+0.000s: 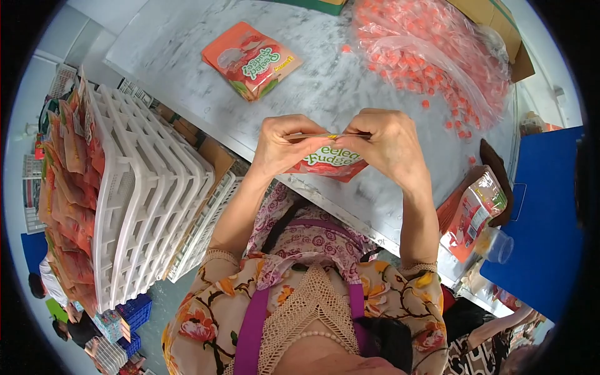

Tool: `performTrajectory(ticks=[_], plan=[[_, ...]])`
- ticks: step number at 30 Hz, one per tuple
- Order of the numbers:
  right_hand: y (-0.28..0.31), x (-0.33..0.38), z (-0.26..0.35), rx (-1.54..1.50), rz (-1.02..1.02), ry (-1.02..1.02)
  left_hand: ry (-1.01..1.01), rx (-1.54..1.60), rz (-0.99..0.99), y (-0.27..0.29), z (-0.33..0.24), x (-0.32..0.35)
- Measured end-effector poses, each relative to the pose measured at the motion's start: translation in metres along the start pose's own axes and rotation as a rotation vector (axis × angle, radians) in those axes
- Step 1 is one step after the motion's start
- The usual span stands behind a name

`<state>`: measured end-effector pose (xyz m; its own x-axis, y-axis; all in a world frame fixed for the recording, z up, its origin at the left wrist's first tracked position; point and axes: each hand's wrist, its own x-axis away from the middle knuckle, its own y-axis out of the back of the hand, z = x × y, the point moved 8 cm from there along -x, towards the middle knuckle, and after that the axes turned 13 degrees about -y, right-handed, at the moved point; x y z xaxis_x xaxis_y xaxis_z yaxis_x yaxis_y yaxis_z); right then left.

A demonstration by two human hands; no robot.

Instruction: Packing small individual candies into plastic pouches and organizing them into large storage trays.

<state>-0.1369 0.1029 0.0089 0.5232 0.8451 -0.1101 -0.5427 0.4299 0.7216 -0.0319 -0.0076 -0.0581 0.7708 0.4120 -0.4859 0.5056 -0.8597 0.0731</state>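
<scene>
Between my two hands, over the table's front edge, is a red printed candy pouch (332, 164) with its top edge toward the far side. My left hand (284, 145) pinches the left part of that top edge, thumb on the near face. Mirroring it, my right hand (389, 145) pinches the right part, thumbs close together at the middle. Whether the pouch is filled cannot be made out. Beyond my left hand, a small stack of flat red pouches (250, 61) lies on the table. Past my right hand spreads a large clear bag of small red wrapped candies (431, 59).
Stacked white plastic crates (147, 194) rise at the left, the top one full of pouches (70, 187). At the right, more pouches (472, 212) sit beside a clear plastic cup (498, 245) and a blue panel (547, 219). Loose candies (459, 128) dot the grey table (187, 94). Other people are nearby.
</scene>
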Motion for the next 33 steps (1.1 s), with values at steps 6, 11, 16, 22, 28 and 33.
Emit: performTrajectory(ticks=[6,11,16,22,28,33], plan=[[0.006,0.007,0.011,0.001,-0.058,0.034,0.022,0.099,-0.017,-0.002,-0.011,-0.005],[0.016,0.000,0.028,-0.105,-0.044,0.174,0.081,0.012,-0.023,0.013,-0.030,-0.007],[0.036,0.000,0.015,0.122,-0.073,0.126,-0.316,-0.257,-0.021,0.023,-0.057,-0.036],[0.068,-0.049,0.037,-0.168,-0.096,0.023,-0.177,-0.517,0.110,0.049,-0.131,-0.108],[0.062,-0.104,0.098,-0.184,0.139,-0.030,-0.249,-0.773,0.367,0.101,-0.174,-0.165],[0.053,-0.160,0.124,-0.068,0.069,0.025,0.072,-1.487,0.736,0.273,-0.159,-0.184]])
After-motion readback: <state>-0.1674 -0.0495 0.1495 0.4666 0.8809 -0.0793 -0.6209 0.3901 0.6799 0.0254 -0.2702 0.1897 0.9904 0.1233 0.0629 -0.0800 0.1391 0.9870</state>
